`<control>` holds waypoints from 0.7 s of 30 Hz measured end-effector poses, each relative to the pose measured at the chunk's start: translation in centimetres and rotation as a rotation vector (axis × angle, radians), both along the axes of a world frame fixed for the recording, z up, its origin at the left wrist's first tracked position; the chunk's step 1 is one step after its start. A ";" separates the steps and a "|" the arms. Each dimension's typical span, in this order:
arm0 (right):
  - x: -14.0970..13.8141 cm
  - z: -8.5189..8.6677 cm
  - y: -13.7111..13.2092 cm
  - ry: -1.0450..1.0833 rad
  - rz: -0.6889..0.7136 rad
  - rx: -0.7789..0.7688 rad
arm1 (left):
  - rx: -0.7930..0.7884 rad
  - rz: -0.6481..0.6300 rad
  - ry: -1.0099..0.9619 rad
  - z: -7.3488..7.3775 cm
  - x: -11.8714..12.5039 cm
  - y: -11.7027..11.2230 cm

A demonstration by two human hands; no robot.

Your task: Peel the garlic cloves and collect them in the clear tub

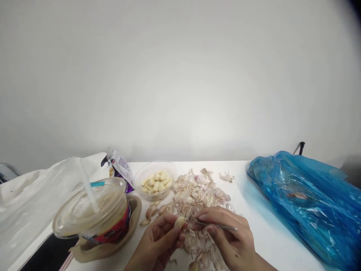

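Between the thumb and fingers of my left hand [162,239] is a pale garlic clove [179,222], its peeled surface showing at the tip. My right hand [231,233] grips a thin metal tool [222,226]; its working end is lost among the skins, so I cannot tell its kind. A bit of papery skin lies close to its fingers. Beneath and beyond both hands spreads a heap of garlic skins [197,192]. Several unpeeled cloves [150,212] lie left of the heap. Behind them, a clear plastic bowl [138,177] holds several peeled cloves [159,182].
At the left, a lidded cup with a straw [109,222] stands in a brown cardboard carrier [135,210]. Behind it are a purple snack packet [121,167] and a white plastic bag [36,203]. A blue plastic bag [304,203] covers the right side. A wall closes off the back.
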State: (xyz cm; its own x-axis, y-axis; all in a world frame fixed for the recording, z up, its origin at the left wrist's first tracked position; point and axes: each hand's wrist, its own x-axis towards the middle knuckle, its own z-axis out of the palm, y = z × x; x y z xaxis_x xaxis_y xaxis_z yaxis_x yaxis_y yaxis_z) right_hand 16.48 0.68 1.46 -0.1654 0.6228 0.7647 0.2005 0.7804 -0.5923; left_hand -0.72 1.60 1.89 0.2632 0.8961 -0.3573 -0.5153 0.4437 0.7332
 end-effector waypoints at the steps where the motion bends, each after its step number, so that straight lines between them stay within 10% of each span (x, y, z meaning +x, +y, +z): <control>1: -0.1 0.0 0.0 0.013 0.006 -0.009 | 0.002 -0.022 0.005 0.0 0.0 0.1; 21: -0.4 0.2 -0.4 0.172 0.040 -0.238 | 0.079 -0.019 0.142 0.3 0.2 -0.6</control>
State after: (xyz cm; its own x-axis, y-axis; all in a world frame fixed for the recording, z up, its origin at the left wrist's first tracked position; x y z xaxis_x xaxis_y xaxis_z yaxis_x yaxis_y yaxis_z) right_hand 16.09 0.28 1.61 -0.0742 0.7839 0.6165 0.0530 0.6204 -0.7825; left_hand -0.49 0.95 2.17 0.2322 0.9182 -0.3210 -0.3965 0.3908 0.8307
